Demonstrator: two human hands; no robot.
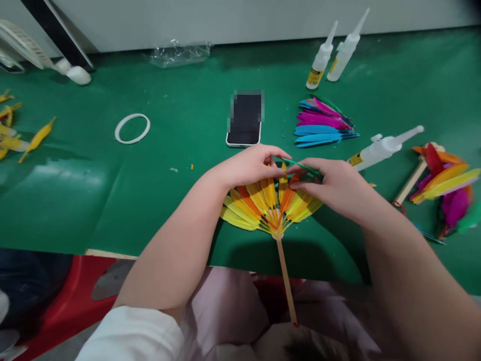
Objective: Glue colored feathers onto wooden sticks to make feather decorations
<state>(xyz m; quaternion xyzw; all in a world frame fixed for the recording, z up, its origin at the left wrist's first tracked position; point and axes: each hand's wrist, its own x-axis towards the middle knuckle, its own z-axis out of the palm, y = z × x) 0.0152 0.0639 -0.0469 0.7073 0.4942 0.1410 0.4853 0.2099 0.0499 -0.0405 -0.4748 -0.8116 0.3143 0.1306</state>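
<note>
Right, the feather fan [276, 215] is laid on the bench [188, 110] at the near edge, with its wooden handle [286, 281] run out past the edge toward the body. Probably done so the feathered head is borne by the bench and the handle is left clear. Left hand [253, 163] is bent over the upper feather tips, fingers curled. Right hand [330, 185] is brought in from the other side, thumb against an orange feather [289, 198], index set apart from it. A thin green strip [300, 164] is stretched across between the hands; whether it's pinched by either one can't be told. Likely both sides are covered so the feathers can be steadied. A squeeze bottle [378, 153] and loose blue and magenta feathers [323, 125] are placed beyond the right hand, presumably for short reach; a phone [245, 120] is set just past the left hand, screen up.

Look: feathers are gathered at a pale hub [277, 234] and fanned out in a rough half circle. Pale yellow is seen at the outer sides, deeper yellow and orange further in, roughly mirrored. Some tips are hidden by the hands. Handle is plain and slim, tipped with a bit of red [295, 325].
</note>
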